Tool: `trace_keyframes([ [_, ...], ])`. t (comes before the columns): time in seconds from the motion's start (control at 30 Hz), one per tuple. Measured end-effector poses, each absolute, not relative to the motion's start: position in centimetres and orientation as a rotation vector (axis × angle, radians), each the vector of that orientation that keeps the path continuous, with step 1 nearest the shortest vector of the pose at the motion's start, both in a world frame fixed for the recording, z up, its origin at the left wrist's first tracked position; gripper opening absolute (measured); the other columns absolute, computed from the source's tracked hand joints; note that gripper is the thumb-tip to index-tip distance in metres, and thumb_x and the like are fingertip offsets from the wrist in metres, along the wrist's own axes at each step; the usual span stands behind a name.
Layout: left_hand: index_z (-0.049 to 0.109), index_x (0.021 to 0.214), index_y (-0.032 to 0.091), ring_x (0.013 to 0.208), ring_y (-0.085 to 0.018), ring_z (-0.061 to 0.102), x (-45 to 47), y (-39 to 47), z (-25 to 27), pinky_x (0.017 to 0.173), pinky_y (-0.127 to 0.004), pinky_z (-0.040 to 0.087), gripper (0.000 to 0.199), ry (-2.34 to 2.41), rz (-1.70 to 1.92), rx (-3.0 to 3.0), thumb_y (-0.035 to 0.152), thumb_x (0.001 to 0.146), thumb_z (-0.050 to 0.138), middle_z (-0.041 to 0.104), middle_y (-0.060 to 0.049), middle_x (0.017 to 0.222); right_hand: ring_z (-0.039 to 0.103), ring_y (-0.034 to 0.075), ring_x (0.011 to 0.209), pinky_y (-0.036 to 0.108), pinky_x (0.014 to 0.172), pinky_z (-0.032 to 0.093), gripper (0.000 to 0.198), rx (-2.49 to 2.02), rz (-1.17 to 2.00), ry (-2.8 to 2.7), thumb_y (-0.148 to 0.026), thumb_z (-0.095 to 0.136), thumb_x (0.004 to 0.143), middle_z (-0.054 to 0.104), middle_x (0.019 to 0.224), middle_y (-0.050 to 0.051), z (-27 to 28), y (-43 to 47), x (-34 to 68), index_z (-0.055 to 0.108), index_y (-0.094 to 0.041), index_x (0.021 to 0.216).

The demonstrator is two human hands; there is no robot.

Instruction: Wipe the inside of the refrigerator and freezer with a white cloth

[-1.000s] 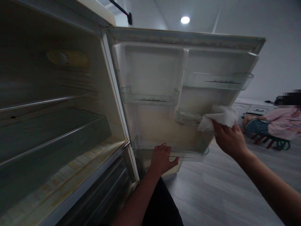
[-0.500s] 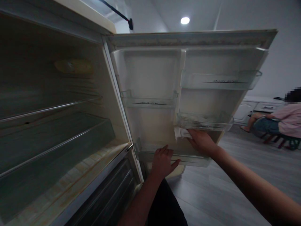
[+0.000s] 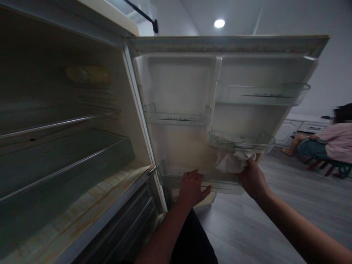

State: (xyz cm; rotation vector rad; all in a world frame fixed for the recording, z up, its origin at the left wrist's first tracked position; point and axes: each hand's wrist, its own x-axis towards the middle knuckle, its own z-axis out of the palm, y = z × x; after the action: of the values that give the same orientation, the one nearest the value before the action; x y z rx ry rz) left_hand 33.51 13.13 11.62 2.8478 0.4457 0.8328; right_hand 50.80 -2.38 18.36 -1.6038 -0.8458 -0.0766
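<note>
Head view: right hand (image 3: 251, 178) at 4 o'clock, fingers clenched around white cloth (image 3: 230, 161) under middle door bin (image 3: 241, 142). Left hand (image 3: 191, 187) fingers curled over bottom door shelf (image 3: 170, 179) rim.

A dim, grainy indoor view, lit mainly by one round ceiling light (image 3: 219, 23) that glows white at the top and gives the open fridge door (image 3: 192, 84) a pale, washed-out sheen. The fridge interior (image 3: 55, 146) on the left lies in deep shadow, its shelves murky and soft. Straight lines bow outward toward the edges from the wide lens, and the forearms at the bottom are dark and slightly blurred.
</note>
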Motion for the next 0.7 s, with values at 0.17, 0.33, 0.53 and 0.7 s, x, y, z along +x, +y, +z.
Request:
trace_keyframes([
  [0.17, 0.071, 0.113, 0.019, 0.118, -0.031, 0.063, 34.4, 14.3, 11.8, 0.104, -0.048, 0.047, 0.036, 0.377, 0.857, 2.971, 0.045, 0.088, 0.070, 0.073, -0.014, 0.119, 0.069, 0.026, 0.110, 0.040, 0.091, 0.058, 0.056, -1.276, 0.376, -0.709, -0.061, 0.039, 0.098, 0.069, 0.126, 0.012, 17.7, 3.4, 45.7, 0.057, -0.020, 0.133],
  [0.33, 0.067, 0.118, 0.016, 0.116, -0.032, 0.062, 31.3, 18.2, 12.0, 0.111, -0.051, 0.041, 0.044, 0.646, 0.999, 3.028, 0.051, 0.093, 0.062, 0.071, -0.016, 0.115, 0.055, 0.025, 0.134, 0.042, 0.108, 0.049, 0.064, -1.185, 0.273, -0.752, -0.061, 0.039, 0.099, 0.055, 0.146, 0.015, 17.6, 9.5, 44.1, 0.047, -0.018, 0.146],
  [0.53, 0.068, 0.099, 0.020, 0.103, -0.030, 0.065, 30.5, 19.5, 11.5, 0.093, -0.045, 0.050, 0.024, 0.782, 0.935, 2.975, 0.040, 0.086, 0.068, 0.071, -0.011, 0.098, 0.047, 0.027, 0.140, 0.048, 0.110, 0.044, 0.064, -1.529, -0.011, -0.961, -0.044, 0.010, 0.107, 0.048, 0.148, 0.021, 19.5, 18.4, 41.4, 0.028, -0.011, 0.159],
  [0.7, 0.070, 0.101, 0.020, 0.105, -0.033, 0.068, 31.2, 19.4, 11.4, 0.094, -0.048, 0.051, 0.023, 0.735, 0.952, 2.891, 0.031, 0.081, 0.070, 0.075, -0.012, 0.100, 0.030, 0.038, 0.146, 0.056, 0.122, 0.022, 0.057, -1.844, -0.533, -1.509, -0.043, 0.035, 0.105, 0.042, 0.150, 0.024, 23.6, 22.0, 37.8, 0.050, -0.008, 0.147],
])
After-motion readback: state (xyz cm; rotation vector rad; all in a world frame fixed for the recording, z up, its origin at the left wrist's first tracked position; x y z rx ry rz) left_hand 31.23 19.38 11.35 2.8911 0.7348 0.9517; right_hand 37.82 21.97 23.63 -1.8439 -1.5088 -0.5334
